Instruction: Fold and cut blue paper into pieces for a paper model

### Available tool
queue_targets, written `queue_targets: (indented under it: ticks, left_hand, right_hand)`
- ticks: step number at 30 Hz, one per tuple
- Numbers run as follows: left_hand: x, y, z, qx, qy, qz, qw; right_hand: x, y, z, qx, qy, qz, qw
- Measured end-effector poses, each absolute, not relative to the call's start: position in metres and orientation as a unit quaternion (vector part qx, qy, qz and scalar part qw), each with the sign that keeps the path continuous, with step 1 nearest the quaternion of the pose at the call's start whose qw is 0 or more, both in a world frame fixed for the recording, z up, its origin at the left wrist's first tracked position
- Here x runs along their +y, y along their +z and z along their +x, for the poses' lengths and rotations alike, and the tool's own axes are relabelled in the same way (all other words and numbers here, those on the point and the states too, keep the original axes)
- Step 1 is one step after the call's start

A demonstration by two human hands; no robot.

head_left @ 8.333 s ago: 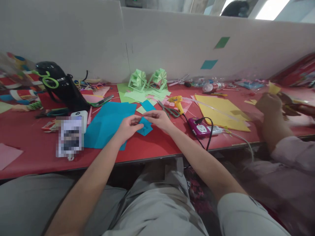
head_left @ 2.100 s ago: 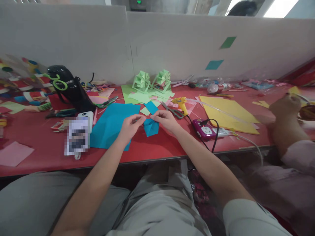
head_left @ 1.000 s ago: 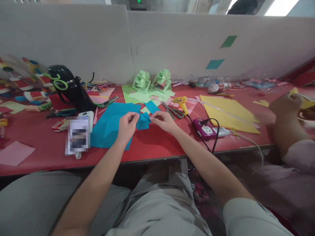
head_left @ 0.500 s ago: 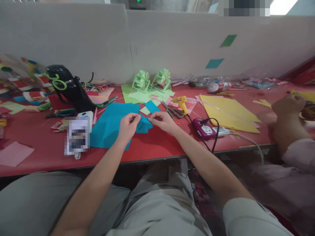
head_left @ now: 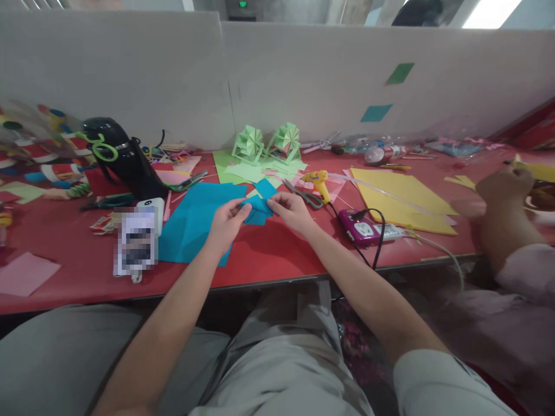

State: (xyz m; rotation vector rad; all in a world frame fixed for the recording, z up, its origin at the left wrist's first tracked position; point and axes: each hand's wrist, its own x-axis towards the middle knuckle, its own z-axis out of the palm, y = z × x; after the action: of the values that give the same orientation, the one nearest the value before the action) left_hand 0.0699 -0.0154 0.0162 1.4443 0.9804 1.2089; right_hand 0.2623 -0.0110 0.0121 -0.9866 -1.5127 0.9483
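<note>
My left hand [head_left: 226, 222] and my right hand [head_left: 291, 209] pinch a small folded blue paper piece [head_left: 256, 212] between them, just above the red table [head_left: 269, 254]. The left fingers grip its left edge, the right fingers its right corner. A large blue paper sheet [head_left: 195, 222] lies flat under and left of my left hand. A second small blue square [head_left: 265, 188] lies just behind the held piece.
Grey scissors [head_left: 299, 195], a yellow glue gun [head_left: 319, 182] and a purple power strip [head_left: 363, 226] lie right of my hands. Yellow sheets [head_left: 401, 197] spread beyond. Two green paper fans [head_left: 267, 141] stand at the back. A black bag [head_left: 121, 159] sits left. A co-worker's hand [head_left: 503, 188] holds yellow paper.
The blue piece hung open below my hands earlier; my fingers have since folded it smaller and brought it up between both hands. The co-worker's hand shifted slightly.
</note>
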Motion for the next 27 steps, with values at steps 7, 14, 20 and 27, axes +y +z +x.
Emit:
queue_targets:
  ticks: [7, 14, 20, 27]
  left_hand:
    - [-0.014, 0.014, 0.069, 0.388, 0.547, 0.53, 0.52]
    - [-0.013, 0.015, 0.069, 0.4, 0.565, 0.51, 0.511]
    - [-0.014, 0.02, 0.068, 0.387, 0.559, 0.479, 0.556]
    - [-0.014, 0.028, 0.064, 0.375, 0.564, 0.44, 0.589]
  right_hand:
    - [-0.016, 0.014, 0.26, -0.653, 0.39, -0.39, 0.52]
    - [-0.015, 0.011, 0.261, -0.672, 0.378, -0.388, 0.504]
    - [-0.014, 0.011, 0.261, -0.665, 0.379, -0.391, 0.511]
    - [-0.011, 0.011, 0.263, -0.638, 0.397, -0.399, 0.526]
